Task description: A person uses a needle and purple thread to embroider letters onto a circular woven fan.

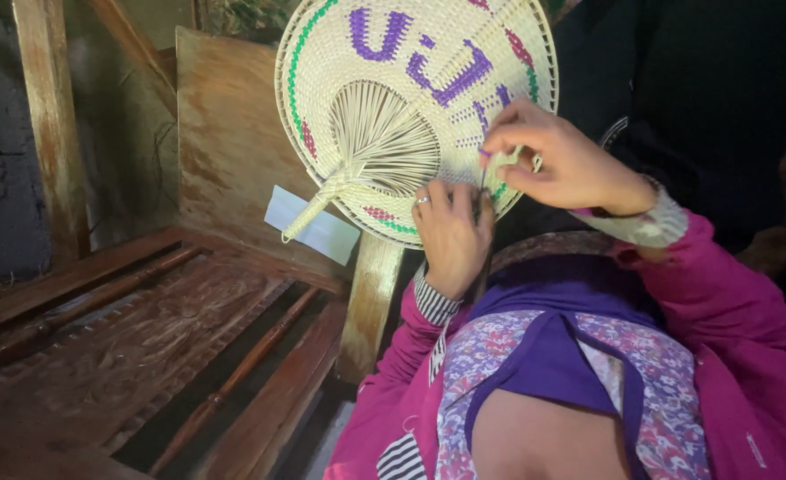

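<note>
fan (393,98) above hands, lower rim seemingly pinched

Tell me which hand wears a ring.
The left hand, the lower one gripping the woven fan at its bottom rim, has a ring on one finger. The right hand, above it pinching a strand, shows none.

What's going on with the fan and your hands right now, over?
Left hand gripping woven fan at its lower edge. Right hand pinching a strand there. Nothing in the way.
</note>
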